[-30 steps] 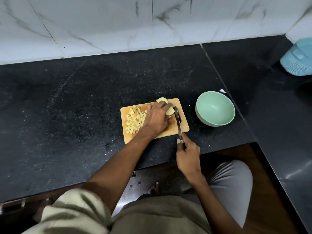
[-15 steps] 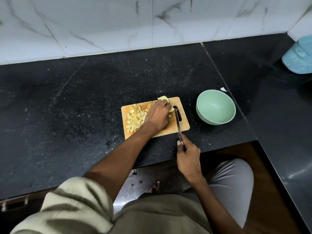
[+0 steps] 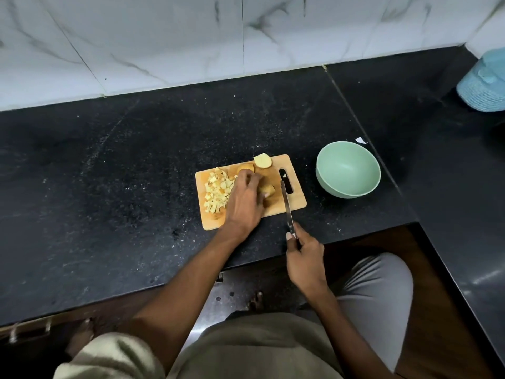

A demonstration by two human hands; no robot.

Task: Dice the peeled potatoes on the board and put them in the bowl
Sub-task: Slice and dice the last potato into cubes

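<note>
Green bowl (image 3: 348, 170) w/ nothing inside; left hand (image 3: 244, 199) gripping potato (image 3: 267, 190), right hand (image 3: 304, 259) gripping knife (image 3: 287, 206).

A black speckled countertop (image 3: 136, 165) fills the middle of my view, white marble wall tiles (image 3: 191, 36) run across the top, and a blue woven basket (image 3: 483, 83) sits at the right edge.

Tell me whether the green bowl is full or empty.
Empty. The green bowl shows only its bare inner surface; the diced potato lies in a pile on the cutting board, none of it in the bowl yet.
</note>
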